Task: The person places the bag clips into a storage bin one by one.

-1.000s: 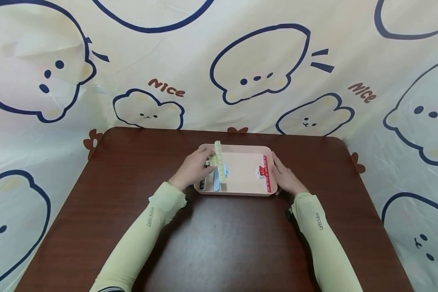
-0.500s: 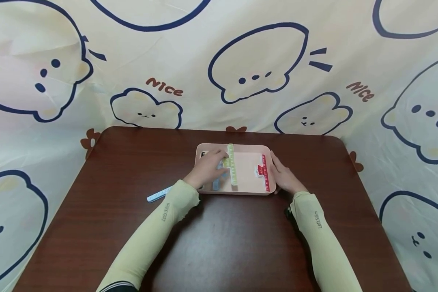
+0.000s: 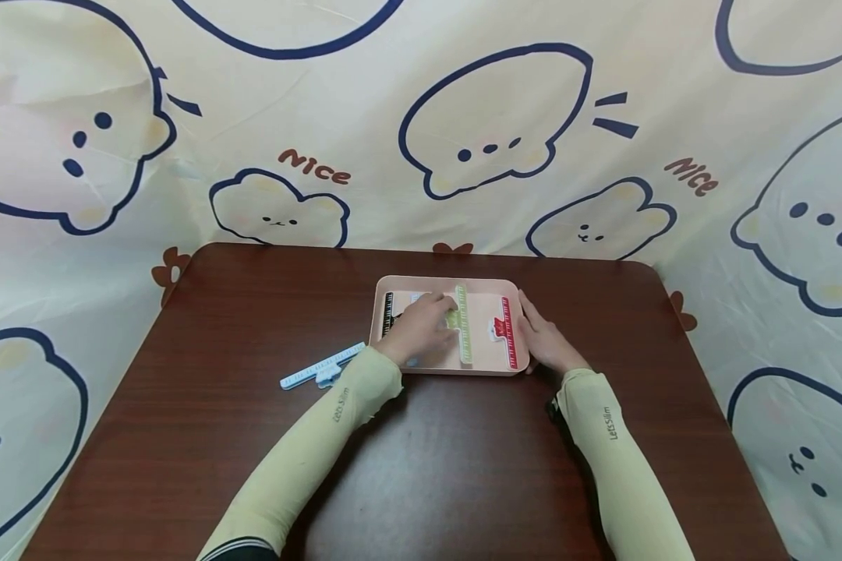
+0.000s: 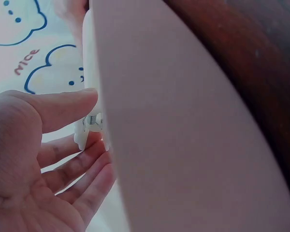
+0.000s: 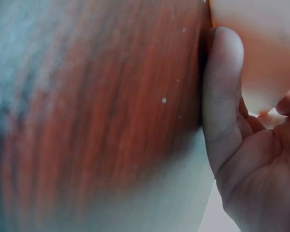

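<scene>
Left hand: The person's left hand (image 3: 421, 331) reaches over the tray's left half, its back towards the head camera; thumb and fingers pinch the clip on the green ruler.
Green ruler: This ruler (image 3: 465, 327) runs front to back within the pink tray (image 3: 482, 300), right of the tray's middle. Whether it touches the tray floor, I cannot tell.
Right hand: The right hand (image 3: 547, 339) lies along the tray's right edge, touching it, fingers straight and close together.
Other rulers: A red ruler (image 3: 509, 331) is inside the right wall, a black ruler (image 3: 388, 312) inside the left. Another blue ruler (image 3: 316, 372) slants on the counter (image 3: 463, 452), left of the tray.
Changed since half a second ago: The left hand and green ruler have moved rightward; more of the black ruler and the outside blue one shows. The right hand looks unmoved.
Hard to see: The left hand covers most of the blue ruler in the tray (image 3: 412, 362). In the left wrist view, a broad pale shape blocks much, though a small spring (image 4: 92, 120) shows by the thumb.
</scene>
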{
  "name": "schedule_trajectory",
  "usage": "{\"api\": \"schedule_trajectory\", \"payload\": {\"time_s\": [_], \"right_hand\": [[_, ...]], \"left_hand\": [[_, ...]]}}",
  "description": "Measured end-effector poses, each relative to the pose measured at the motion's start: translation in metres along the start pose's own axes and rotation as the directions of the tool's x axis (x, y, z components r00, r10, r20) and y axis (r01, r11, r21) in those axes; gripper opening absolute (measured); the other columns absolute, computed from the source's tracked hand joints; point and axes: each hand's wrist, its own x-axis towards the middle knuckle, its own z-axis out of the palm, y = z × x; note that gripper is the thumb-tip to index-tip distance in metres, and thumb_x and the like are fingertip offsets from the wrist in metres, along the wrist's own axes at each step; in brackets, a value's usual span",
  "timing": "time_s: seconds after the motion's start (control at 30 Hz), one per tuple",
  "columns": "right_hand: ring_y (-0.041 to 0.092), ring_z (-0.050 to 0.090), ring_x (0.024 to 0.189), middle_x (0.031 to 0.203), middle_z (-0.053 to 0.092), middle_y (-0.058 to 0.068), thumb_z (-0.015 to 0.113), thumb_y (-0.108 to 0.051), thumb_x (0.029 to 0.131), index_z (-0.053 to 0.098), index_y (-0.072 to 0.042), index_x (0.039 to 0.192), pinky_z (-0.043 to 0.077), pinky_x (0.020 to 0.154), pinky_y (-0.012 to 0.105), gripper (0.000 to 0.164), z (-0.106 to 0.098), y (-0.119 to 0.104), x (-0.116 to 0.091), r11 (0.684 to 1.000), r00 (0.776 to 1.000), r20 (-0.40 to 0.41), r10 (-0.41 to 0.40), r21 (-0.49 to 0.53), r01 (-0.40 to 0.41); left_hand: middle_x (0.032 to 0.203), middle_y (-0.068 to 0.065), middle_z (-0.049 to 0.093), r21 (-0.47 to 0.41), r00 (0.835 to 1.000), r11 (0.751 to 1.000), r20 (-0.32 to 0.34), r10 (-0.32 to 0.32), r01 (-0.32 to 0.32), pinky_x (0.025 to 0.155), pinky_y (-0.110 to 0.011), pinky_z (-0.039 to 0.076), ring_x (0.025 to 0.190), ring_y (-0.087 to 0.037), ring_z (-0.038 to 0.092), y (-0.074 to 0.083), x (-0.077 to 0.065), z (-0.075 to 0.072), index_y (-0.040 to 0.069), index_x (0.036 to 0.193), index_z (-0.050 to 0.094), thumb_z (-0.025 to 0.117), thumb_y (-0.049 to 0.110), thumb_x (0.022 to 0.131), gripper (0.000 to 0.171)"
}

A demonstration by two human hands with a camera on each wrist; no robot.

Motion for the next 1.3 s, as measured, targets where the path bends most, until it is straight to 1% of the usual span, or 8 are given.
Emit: {"api": "schedule_trajectory", "payload": {"time_s": [0.17,0.37,0.47,0.57,0.67,0.93,1.1,1.3], "right_hand": [[0.027,0.067,0.053,0.139,0.052,0.03,0.028,-0.049,0.112,-0.005,-0.043,0.165,0.058,0.056,0.04,0.062,0.0,0.002,0.0,1.0,1.0,-0.002,-0.016,-0.002,0.016],[0.027,0.067,0.053,0.137,0.054,0.031,0.027,-0.047,0.113,-0.006,-0.044,0.164,0.058,0.056,0.04,0.061,0.0,0.003,0.001,1.0,1.0,0.001,-0.021,-0.004,0.021],[0.027,0.066,0.053,0.14,0.052,0.03,0.027,-0.047,0.113,-0.006,-0.044,0.164,0.058,0.056,0.04,0.061,0.0,0.003,0.0,1.0,1.0,-0.002,-0.018,-0.006,0.018],[0.027,0.065,0.053,0.146,0.048,0.03,0.027,-0.046,0.113,-0.006,-0.043,0.164,0.058,0.055,0.04,0.061,0.0,0.002,-0.001,1.0,1.0,-0.004,-0.023,-0.009,0.023],[0.026,0.065,0.053,0.145,0.049,0.03,0.027,-0.045,0.113,-0.005,-0.043,0.164,0.058,0.056,0.04,0.061,0.0,0.002,-0.001,1.0,1.0,-0.004,-0.024,-0.007,0.023],[0.027,0.065,0.054,0.149,0.045,0.029,0.028,-0.046,0.113,-0.007,-0.045,0.164,0.058,0.056,0.04,0.062,-0.001,-0.002,-0.003,1.0,1.0,0.01,-0.004,0.004,0.004],[0.026,0.066,0.055,0.135,0.056,0.029,0.029,-0.047,0.112,-0.006,-0.048,0.163,0.058,0.057,0.039,0.061,-0.001,-0.003,-0.003,1.0,1.0,0.006,0.009,0.006,-0.009],[0.027,0.066,0.054,0.144,0.05,0.028,0.029,-0.048,0.112,-0.006,-0.05,0.162,0.058,0.057,0.04,0.061,-0.001,-0.003,-0.003,1.0,1.0,0.008,-0.001,0.007,0.001]], "left_hand": [[0.119,-0.01,0.064,0.031,1.0,0.999,0.011,0.006,-0.006,0.098,-0.042,0.05,0.11,-0.026,0.057,0.003,0.005,0.007,0.004,0.129,0.065,0.076,0.023,0.094,0.041],[0.117,-0.009,0.066,0.059,1.0,0.998,0.001,0.01,-0.01,0.099,-0.04,0.05,0.11,-0.025,0.058,0.003,0.011,0.016,0.005,0.127,0.067,0.077,0.024,0.092,0.041],[0.117,-0.009,0.066,0.069,1.0,0.998,0.003,0.011,-0.012,0.099,-0.039,0.05,0.11,-0.025,0.058,0.005,0.013,0.02,0.005,0.128,0.067,0.078,0.025,0.091,0.043],[0.117,-0.009,0.066,0.071,1.0,0.997,0.009,0.004,-0.005,0.099,-0.039,0.05,0.11,-0.025,0.058,0.007,0.014,0.023,0.005,0.128,0.067,0.078,0.025,0.091,0.044],[0.116,-0.008,0.066,0.074,1.0,0.997,0.019,-0.009,0.007,0.098,-0.039,0.05,0.11,-0.024,0.057,0.008,0.014,0.026,0.006,0.129,0.067,0.078,0.026,0.092,0.044],[0.112,-0.006,0.065,0.079,1.0,0.997,0.031,-0.002,-0.001,0.095,-0.037,0.05,0.105,-0.022,0.056,0.009,0.016,0.029,0.006,0.128,0.066,0.078,0.029,0.093,0.044],[0.114,-0.006,0.065,0.097,0.999,0.995,0.052,-0.004,-0.001,0.097,-0.036,0.049,0.106,-0.021,0.056,0.007,0.016,0.031,0.008,0.128,0.066,0.076,0.033,0.094,0.044],[0.114,-0.006,0.065,0.115,0.998,0.993,0.058,-0.002,-0.005,0.098,-0.037,0.049,0.107,-0.022,0.057,0.007,0.017,0.033,0.007,0.126,0.067,0.076,0.032,0.094,0.042]]}}
